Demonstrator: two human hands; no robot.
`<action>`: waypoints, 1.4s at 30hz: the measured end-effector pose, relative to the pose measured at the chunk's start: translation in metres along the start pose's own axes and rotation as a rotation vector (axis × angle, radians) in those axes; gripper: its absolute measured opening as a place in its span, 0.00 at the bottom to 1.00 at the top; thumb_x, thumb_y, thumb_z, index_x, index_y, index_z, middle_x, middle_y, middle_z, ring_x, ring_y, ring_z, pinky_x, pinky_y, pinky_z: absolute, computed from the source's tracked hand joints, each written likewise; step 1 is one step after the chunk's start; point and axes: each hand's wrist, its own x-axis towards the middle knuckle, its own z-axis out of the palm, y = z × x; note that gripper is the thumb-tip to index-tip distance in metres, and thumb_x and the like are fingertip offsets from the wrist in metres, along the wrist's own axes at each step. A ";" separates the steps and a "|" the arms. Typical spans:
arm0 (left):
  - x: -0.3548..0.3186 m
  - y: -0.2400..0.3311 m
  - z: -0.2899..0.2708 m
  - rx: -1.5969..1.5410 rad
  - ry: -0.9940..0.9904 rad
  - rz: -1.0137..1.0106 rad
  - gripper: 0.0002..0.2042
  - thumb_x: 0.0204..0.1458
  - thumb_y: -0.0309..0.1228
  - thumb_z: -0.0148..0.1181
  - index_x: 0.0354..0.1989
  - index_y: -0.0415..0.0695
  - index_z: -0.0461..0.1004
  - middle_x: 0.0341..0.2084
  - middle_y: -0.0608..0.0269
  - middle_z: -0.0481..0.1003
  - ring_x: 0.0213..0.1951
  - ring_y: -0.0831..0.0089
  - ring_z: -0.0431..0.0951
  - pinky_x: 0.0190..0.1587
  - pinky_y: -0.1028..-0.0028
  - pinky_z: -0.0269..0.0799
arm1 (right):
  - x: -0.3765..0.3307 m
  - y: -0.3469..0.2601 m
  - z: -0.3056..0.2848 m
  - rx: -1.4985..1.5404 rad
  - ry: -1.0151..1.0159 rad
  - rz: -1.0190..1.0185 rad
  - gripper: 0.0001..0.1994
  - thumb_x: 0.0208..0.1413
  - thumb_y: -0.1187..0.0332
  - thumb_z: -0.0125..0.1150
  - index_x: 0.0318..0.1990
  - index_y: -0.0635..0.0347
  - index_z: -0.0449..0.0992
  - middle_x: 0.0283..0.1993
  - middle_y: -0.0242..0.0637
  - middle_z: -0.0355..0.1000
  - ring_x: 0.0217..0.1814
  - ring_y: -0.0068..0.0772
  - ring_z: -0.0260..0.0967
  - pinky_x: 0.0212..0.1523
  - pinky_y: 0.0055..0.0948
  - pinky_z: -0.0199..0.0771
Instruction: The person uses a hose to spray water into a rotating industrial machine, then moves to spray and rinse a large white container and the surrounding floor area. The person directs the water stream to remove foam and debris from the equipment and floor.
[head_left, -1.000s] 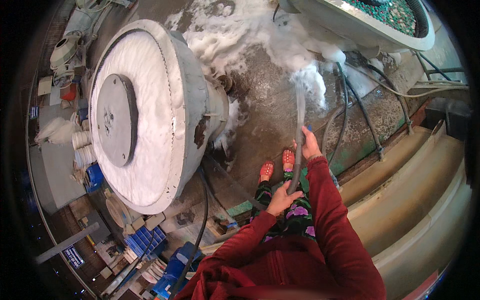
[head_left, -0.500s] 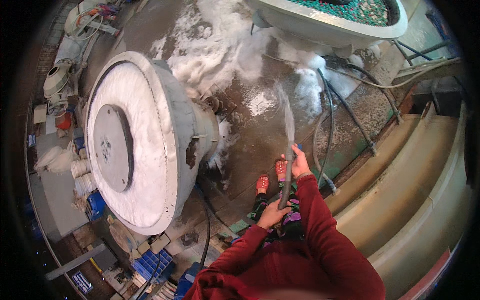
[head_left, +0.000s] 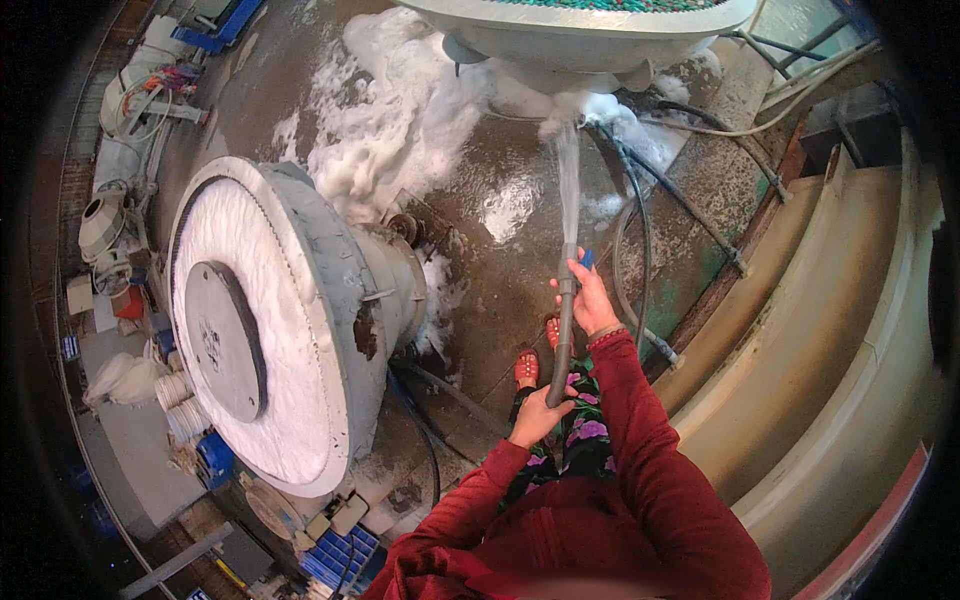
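Note:
A grey hose pipe (head_left: 564,320) with a blue valve lever (head_left: 587,259) points away from me, and a stream of water (head_left: 568,180) shoots from its end. My right hand (head_left: 594,298) grips it near the outlet, just below the lever. Lower down, my left hand (head_left: 538,414) is wrapped round its rear part. The water lands by white foam (head_left: 395,110) on the wet floor (head_left: 480,265), close under a large pale tub (head_left: 560,35) holding green pebble-like pieces.
On the left stands a big round machine (head_left: 350,290) with white foam in its bowl. Curved beige troughs (head_left: 800,330) run along the right. Dark hoses (head_left: 690,210) cross the floor at the right; a blue crate (head_left: 340,555) lies lower left.
The hose has been raised and points more straight ahead, its water now reaching the foam under the tub. Both hands have moved with it, still gripping. The view has shifted.

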 end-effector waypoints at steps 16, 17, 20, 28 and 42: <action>0.003 -0.009 0.009 0.171 -0.174 0.048 0.11 0.40 0.28 0.57 0.35 0.50 0.76 0.22 0.66 0.71 0.23 0.76 0.71 0.29 0.74 0.66 | -0.026 0.001 -0.068 0.184 0.153 -0.016 0.16 0.52 0.62 0.54 0.49 0.42 0.60 0.37 0.29 0.62 0.34 0.34 0.67 0.24 0.31 0.66; 0.006 -0.006 0.008 0.177 -0.177 0.071 0.11 0.40 0.28 0.58 0.35 0.50 0.76 0.22 0.67 0.71 0.24 0.76 0.71 0.29 0.74 0.66 | -0.025 0.000 -0.071 0.182 0.140 -0.028 0.15 0.52 0.62 0.54 0.47 0.41 0.60 0.36 0.27 0.63 0.34 0.34 0.67 0.25 0.32 0.65; 0.005 0.019 0.001 0.188 -0.293 -0.081 0.12 0.39 0.27 0.56 0.36 0.48 0.75 0.29 0.60 0.75 0.35 0.67 0.75 0.39 0.71 0.67 | -0.025 0.000 -0.075 0.212 0.180 -0.022 0.14 0.52 0.62 0.54 0.46 0.42 0.61 0.35 0.27 0.63 0.34 0.35 0.67 0.25 0.32 0.66; 0.009 0.003 0.001 0.066 -0.337 -0.070 0.12 0.38 0.24 0.56 0.34 0.46 0.74 0.14 0.73 0.62 0.12 0.82 0.60 0.13 0.79 0.54 | -0.034 0.005 -0.086 0.236 0.233 -0.009 0.14 0.51 0.62 0.57 0.43 0.41 0.62 0.36 0.27 0.63 0.34 0.35 0.67 0.26 0.34 0.66; 0.012 0.016 -0.010 0.098 -0.358 -0.103 0.13 0.35 0.23 0.55 0.34 0.46 0.75 0.30 0.63 0.75 0.35 0.70 0.74 0.40 0.73 0.66 | -0.028 -0.003 -0.069 0.187 0.201 -0.081 0.18 0.51 0.63 0.57 0.48 0.45 0.61 0.35 0.28 0.64 0.32 0.33 0.69 0.25 0.33 0.69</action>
